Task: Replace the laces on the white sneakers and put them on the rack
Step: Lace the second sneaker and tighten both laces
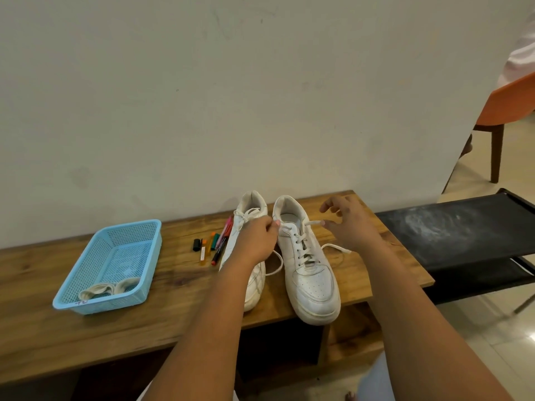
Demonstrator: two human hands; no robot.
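Observation:
Two white sneakers stand side by side on the wooden bench point(58, 328), toes toward me. The right sneaker point(311, 282) is laced, its white lace point(335, 248) trailing loose on both sides. The left sneaker point(254, 285) is mostly hidden behind my left forearm. My left hand point(256, 240) pinches the lace at the right sneaker's top left eyelet. My right hand point(347, 221) hovers at the top right, thumb and fingers spread, fingertips just beside the lace end without gripping it. The black fabric rack point(463, 227) stands right of the bench.
A light blue plastic basket point(72, 299) at the bench's left holds rolled cream laces point(108, 289). Several coloured markers point(215, 246) lie left of the sneakers. An orange chair point(509, 105) stands at the back right beyond the rack. A wall rises right behind the bench.

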